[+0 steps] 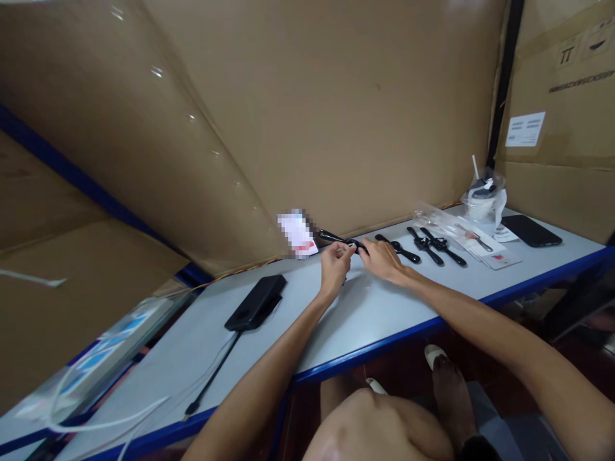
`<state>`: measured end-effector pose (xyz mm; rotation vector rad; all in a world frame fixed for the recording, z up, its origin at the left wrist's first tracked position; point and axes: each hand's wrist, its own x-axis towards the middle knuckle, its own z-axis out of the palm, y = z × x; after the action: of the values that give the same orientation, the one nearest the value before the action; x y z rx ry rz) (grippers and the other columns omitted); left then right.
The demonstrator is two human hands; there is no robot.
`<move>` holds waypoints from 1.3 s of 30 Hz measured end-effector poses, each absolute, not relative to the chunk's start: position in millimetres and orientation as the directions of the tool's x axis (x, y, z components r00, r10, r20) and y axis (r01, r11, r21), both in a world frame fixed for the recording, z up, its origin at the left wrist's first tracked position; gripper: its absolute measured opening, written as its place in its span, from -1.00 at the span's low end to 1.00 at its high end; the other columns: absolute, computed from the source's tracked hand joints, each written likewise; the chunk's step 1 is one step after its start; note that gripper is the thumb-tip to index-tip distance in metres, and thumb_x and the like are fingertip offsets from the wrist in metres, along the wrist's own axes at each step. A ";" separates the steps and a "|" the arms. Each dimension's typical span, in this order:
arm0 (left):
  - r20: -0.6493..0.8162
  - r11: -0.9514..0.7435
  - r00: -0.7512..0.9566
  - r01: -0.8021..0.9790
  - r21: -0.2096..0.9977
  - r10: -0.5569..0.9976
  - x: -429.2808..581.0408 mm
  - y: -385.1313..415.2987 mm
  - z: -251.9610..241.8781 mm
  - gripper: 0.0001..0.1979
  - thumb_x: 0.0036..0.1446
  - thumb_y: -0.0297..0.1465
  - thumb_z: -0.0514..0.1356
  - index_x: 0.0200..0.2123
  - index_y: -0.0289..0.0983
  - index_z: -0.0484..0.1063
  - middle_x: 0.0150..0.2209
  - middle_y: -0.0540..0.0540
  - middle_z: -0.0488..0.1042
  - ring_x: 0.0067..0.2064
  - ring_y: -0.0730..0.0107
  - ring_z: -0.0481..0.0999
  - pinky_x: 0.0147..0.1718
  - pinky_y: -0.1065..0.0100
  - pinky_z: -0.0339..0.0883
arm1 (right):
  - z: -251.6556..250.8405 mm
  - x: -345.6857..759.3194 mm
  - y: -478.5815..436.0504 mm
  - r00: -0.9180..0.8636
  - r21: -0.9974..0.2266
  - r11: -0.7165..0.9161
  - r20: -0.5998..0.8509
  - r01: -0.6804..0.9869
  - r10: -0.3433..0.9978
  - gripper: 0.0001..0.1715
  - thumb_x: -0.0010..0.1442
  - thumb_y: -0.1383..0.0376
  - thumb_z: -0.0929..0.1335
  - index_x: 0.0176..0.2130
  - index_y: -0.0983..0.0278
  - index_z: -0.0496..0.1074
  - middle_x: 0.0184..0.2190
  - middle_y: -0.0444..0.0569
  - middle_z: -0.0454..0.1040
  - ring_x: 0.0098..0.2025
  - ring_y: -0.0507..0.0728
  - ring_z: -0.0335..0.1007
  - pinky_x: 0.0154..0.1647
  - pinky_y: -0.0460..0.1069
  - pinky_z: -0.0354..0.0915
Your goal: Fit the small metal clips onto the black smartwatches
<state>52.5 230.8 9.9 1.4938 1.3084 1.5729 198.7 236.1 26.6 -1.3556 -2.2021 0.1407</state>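
A glossy black two-handled tool, which looks like a spokeshave (pixel 331 237), is held over the far part of the table, one handle pointing up and left. My right hand (pixel 382 257) is closed around its right side and hides most of that handle. My left hand (pixel 336 261) pinches with thumb and fingertips at the tool's shiny middle; the exact small part between the fingers is hidden. Just right of my right hand lies another black spokeshave (pixel 401 250). Two more spokeshaves (pixel 425 246) (pixel 444 248) lie side by side beyond it.
A phone with a lit screen (pixel 295 232) leans at the cardboard wall. A black power bank (pixel 257 302) with a cable lies left. Clear packages with a printed card (pixel 500 257), a bagged cup (pixel 482 202) and a dark phone (pixel 532 230) are at right. The table has a blue edge (pixel 375 346).
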 end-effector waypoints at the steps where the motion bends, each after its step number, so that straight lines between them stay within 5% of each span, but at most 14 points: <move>1: 0.380 -0.346 -0.193 0.189 0.919 0.905 51.4 231.7 8.6 -0.65 0.05 -0.11 0.30 -0.41 -0.19 0.23 -0.71 0.21 0.11 -0.69 0.57 0.04 -0.67 0.47 -0.12 | 29.2 200.4 239.8 -0.316 -0.387 0.468 0.395 0.795 0.863 -0.63 0.44 0.20 0.20 0.00 0.29 0.51 -0.12 0.18 0.65 -0.06 0.26 0.58 -0.10 0.00 0.30; 6: 0.429 -0.365 -0.261 0.261 0.894 0.865 36.2 241.5 2.9 -0.64 0.17 -0.02 0.20 -0.35 -0.18 0.24 -0.70 0.21 0.11 -0.68 0.54 0.07 -0.65 0.48 -0.03 | 43.8 229.7 265.8 -0.106 -0.496 0.245 0.292 0.833 0.951 -0.67 0.36 0.24 0.28 -0.09 0.31 0.60 -0.07 0.20 0.64 -0.01 0.26 0.57 -0.14 -0.03 0.31; 11: 0.521 -0.364 -0.312 0.443 0.820 0.794 18.3 248.8 1.9 -0.73 0.25 -0.15 0.11 -0.40 -0.19 0.27 -0.67 0.15 0.15 -0.63 0.48 0.16 -0.59 0.45 0.01 | 41.7 270.9 288.2 0.037 -0.407 0.033 0.164 0.913 0.986 -0.64 0.25 0.37 0.33 -0.02 0.41 0.61 -0.03 0.34 0.60 0.03 0.31 0.55 -0.12 -0.02 0.33; 21: 0.607 -0.319 -0.286 0.645 0.694 0.742 -9.9 255.5 -3.7 -0.81 0.25 -0.31 0.11 -0.42 -0.21 0.33 -0.59 0.09 0.23 -0.52 0.41 0.20 -0.43 0.40 -0.04 | 40.3 277.2 282.2 0.021 -0.213 -0.015 0.022 0.977 1.000 -0.60 0.21 0.40 0.34 -0.01 0.43 0.61 -0.06 0.37 0.61 0.02 0.31 0.57 -0.12 0.00 0.36; 25: 0.617 -0.303 -0.255 0.694 0.653 0.745 -21.2 257.3 -6.4 -0.90 0.18 -0.45 0.09 -0.36 -0.20 0.38 -0.54 0.05 0.31 -0.46 0.36 0.27 -0.39 0.39 0.00 | 43.6 273.4 273.5 0.011 -0.128 -0.003 0.064 0.992 0.998 -0.56 0.23 0.40 0.33 0.06 0.45 0.58 0.06 0.39 0.55 0.11 0.34 0.51 -0.03 0.03 0.34; 32: 0.597 -0.287 -0.207 0.727 0.624 0.775 -22.8 257.4 -8.1 -0.82 0.08 -0.52 0.06 -0.53 -0.19 0.29 -0.54 -0.01 0.31 -0.42 0.30 0.28 -0.37 0.36 -0.01 | 52.7 271.1 260.1 0.006 -0.049 0.001 0.154 0.999 0.988 -0.59 0.29 0.39 0.28 0.02 0.49 0.59 0.01 0.41 0.57 0.08 0.38 0.52 -0.05 0.06 0.35; 37: 0.575 -0.276 -0.206 0.720 0.637 0.792 -23.6 257.6 -9.7 -0.81 0.02 -0.53 0.07 -0.59 -0.19 0.25 -0.55 -0.03 0.30 -0.43 0.28 0.26 -0.37 0.32 -0.03 | 58.8 266.8 225.5 0.008 -0.058 0.013 0.351 0.998 0.936 -0.57 0.40 0.31 0.20 -0.05 0.40 0.60 -0.08 0.35 0.60 -0.01 0.36 0.56 -0.07 0.08 0.34; 39: 0.560 -0.265 -0.211 0.714 0.649 0.801 -25.1 258.8 -11.0 -0.81 -0.02 -0.54 0.07 -0.61 -0.19 0.24 -0.56 -0.04 0.30 -0.43 0.28 0.26 -0.37 0.32 -0.04 | 50.7 269.1 199.2 -0.092 -0.061 0.135 0.462 0.989 0.882 -0.54 0.44 0.28 0.16 -0.04 0.32 0.59 -0.09 0.26 0.62 -0.03 0.30 0.56 -0.05 0.06 0.33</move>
<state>-25.1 258.8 -11.0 1.9138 1.8469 1.4977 269.1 199.2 50.7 -1.8004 -2.0321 -0.3758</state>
